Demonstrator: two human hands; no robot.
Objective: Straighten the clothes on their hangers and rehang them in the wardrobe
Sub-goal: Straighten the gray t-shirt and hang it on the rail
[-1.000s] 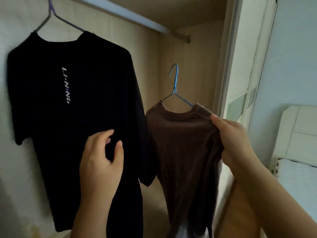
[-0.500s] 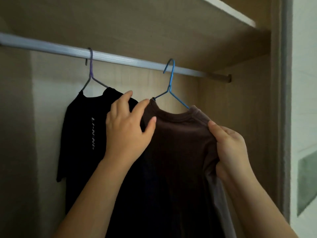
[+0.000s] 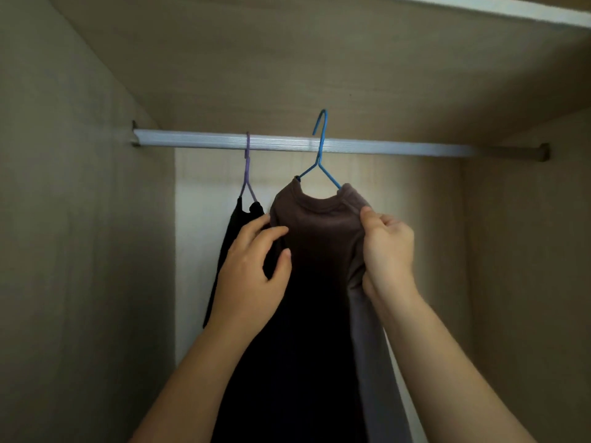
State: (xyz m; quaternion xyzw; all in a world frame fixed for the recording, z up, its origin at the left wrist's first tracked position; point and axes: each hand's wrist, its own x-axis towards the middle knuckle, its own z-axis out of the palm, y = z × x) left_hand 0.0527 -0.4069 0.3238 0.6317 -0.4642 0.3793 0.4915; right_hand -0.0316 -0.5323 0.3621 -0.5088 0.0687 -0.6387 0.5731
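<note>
Wardrobe interior (image 3: 80, 219) of pale wood-grain panels is seen from below, with a shelf overhead. A silver hanging rail (image 3: 383, 147) is fixed across it from wall to wall. Two garments are seen below the rail. A brown T-shirt (image 3: 319, 238) is draped on a blue wire hanger (image 3: 320, 145), whose hook is raised above the rail, in front of it and not resting on it. Just to the left, a black T-shirt (image 3: 228, 251) is hung from the rail on a purple wire hanger (image 3: 248, 169), turned nearly edge-on and touching the brown shirt's side. The right hand (image 3: 388, 251) is closed around the brown T-shirt's right shoulder, with fabric bunched in its grip and the hanger's end hidden under the cloth. The left hand (image 3: 252, 276) is held at the shirt's left shoulder with fingers loosely spread and half curled; its fingertips are laid against the fabric, and nothing is gripped. Both bare forearms are stretched upward from the bottom edge.
</note>
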